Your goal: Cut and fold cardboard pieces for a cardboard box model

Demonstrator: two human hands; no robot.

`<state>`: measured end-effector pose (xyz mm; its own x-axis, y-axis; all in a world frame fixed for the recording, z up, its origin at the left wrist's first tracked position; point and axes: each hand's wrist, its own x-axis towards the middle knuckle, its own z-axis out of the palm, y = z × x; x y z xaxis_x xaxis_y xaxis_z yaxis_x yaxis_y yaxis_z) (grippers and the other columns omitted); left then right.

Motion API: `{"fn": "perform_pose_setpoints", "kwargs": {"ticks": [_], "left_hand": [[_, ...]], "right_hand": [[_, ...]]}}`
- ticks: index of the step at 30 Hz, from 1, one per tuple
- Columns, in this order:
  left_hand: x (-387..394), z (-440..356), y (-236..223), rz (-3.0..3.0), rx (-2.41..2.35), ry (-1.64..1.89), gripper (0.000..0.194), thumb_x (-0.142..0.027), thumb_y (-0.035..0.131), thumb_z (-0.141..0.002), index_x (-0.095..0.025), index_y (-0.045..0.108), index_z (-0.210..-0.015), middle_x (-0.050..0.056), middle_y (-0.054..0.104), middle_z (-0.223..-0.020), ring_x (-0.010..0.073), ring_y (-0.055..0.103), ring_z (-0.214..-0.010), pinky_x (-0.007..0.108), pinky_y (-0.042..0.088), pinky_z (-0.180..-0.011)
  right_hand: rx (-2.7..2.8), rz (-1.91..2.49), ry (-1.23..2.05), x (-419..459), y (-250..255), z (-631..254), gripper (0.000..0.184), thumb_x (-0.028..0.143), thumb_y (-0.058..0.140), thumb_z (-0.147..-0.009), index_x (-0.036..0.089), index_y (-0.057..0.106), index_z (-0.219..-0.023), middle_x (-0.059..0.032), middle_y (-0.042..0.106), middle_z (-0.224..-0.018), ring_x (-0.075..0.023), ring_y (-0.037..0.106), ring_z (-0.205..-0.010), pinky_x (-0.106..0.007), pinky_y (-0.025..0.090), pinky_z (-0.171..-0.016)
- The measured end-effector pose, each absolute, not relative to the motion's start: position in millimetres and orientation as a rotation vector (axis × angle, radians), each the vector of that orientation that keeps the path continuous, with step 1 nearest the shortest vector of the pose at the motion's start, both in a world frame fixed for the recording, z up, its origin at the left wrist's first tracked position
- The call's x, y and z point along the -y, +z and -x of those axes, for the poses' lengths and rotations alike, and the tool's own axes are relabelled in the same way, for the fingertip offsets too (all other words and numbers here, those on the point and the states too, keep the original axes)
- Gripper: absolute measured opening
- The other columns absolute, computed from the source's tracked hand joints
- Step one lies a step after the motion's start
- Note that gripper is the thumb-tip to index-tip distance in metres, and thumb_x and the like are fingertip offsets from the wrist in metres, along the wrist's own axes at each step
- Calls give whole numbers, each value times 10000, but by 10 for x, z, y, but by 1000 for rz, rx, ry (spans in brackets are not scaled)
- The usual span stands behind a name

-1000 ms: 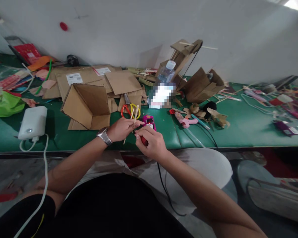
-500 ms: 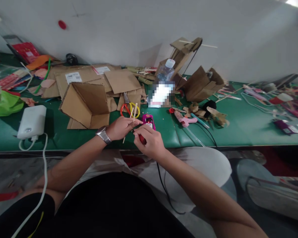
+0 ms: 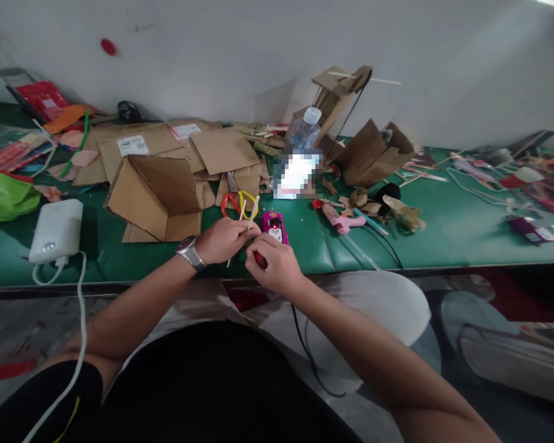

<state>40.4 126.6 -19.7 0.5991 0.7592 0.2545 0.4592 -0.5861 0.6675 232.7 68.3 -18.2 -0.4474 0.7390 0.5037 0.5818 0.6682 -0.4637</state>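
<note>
Thin wooden sticks (image 3: 253,212) stick up out of my left hand (image 3: 222,240), whose fingers are closed around them at the table's front edge. Beside it, my right hand (image 3: 277,264) is curled round a red-handled tool (image 3: 260,259); its working end is hidden, so I cannot tell its kind. The fingertips of both hands meet or nearly meet. Just beyond them lie scissors (image 3: 231,205) with red and yellow handles and a pink power socket (image 3: 275,229).
A folded cardboard piece (image 3: 152,197) stands left, near a white power bank (image 3: 58,231) with its cable. To the right lies a pink glue gun (image 3: 339,220). A plastic bottle (image 3: 305,130), a cardboard structure (image 3: 339,95) and a paper bag (image 3: 367,154) stand behind.
Both hands have shifted very slightly left in view, along with the whole scene. The sticks lean a little more to the right. Both grips look the same.
</note>
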Motion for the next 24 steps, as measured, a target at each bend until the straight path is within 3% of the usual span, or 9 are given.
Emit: {"fn": "perform_pose_setpoints", "kwargs": {"ticks": [4, 10, 16, 24], "left_hand": [[-1270, -362, -173, -2304, -1006, 729, 516, -534, 376, -1121, -207, 725, -925, 38, 783, -878, 201, 733, -811, 313, 483, -746], [-1276, -312, -101, -2282, -988, 794, 470, -514, 370, -1123, -204, 688, -969, 47, 768, -915, 201, 710, -820, 316, 451, -740], [-1339, -280, 59, -2368, -982, 926, 421, -515, 422, -1102, -199, 686, -1009, 15, 691, -744, 176, 624, -648, 309, 390, -635], [-1363, -261, 155, -2331, -797, 1073, 437, -503, 366, -1115, -193, 662, -1028, 38, 674, -804, 175, 598, -672, 322, 424, -651]], "right_hand": [[2180, 1045, 343, -678, -149, -2329, 155, 184, 569, -958, 214, 626, -817, -55, 678, -846, -182, 652, -767, -289, 521, -695], [2162, 1069, 480, -659, -71, -2353, 109, 218, 601, -970, 217, 651, -874, -62, 699, -890, -200, 676, -824, -316, 547, -763], [2085, 1080, 622, -695, -81, -2373, 109, 306, 712, -949, 217, 676, -896, -71, 720, -940, -226, 705, -881, -351, 566, -806], [1970, 1083, 719, -727, -132, -2367, 71, 246, 721, -937, 229, 686, -878, -60, 721, -961, -218, 710, -889, -359, 572, -827]]}}
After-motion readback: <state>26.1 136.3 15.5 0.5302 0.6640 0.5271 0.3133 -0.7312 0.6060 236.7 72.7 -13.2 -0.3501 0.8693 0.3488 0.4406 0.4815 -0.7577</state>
